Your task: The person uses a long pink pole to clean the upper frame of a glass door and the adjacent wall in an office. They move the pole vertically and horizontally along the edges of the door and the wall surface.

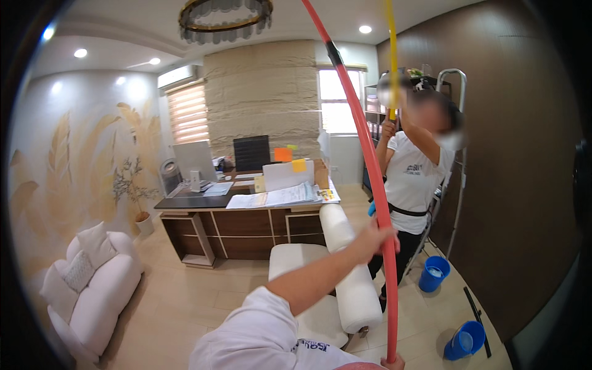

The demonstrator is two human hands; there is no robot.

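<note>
A long red pole (pixel 392 296) runs from the bottom of the view up past the top edge, and it looks bowed. My left hand (pixel 375 239) grips it around the middle, arm stretched forward. Lower down, at the bottom edge, my right hand (pixel 394 363) is closed around the same pole and is partly cut off. A black joint or band (pixel 333 53) sits on its upper part. The pole's far end is out of view. Behind it, a white armchair or sofa with a rolled backrest (pixel 358 296) stands close to my left forearm.
A co-worker (pixel 414 185) raises a yellow pole (pixel 393 46) beside a metal ladder (pixel 462 120). Two blue buckets (pixel 428 283) (pixel 455 349) and a black bar (pixel 476 314) are on the floor. A desk (pixel 240 226) holds papers and a monitor. Overhead hangs a chandelier (pixel 217 30); a sofa (pixel 99 291) stands left.
</note>
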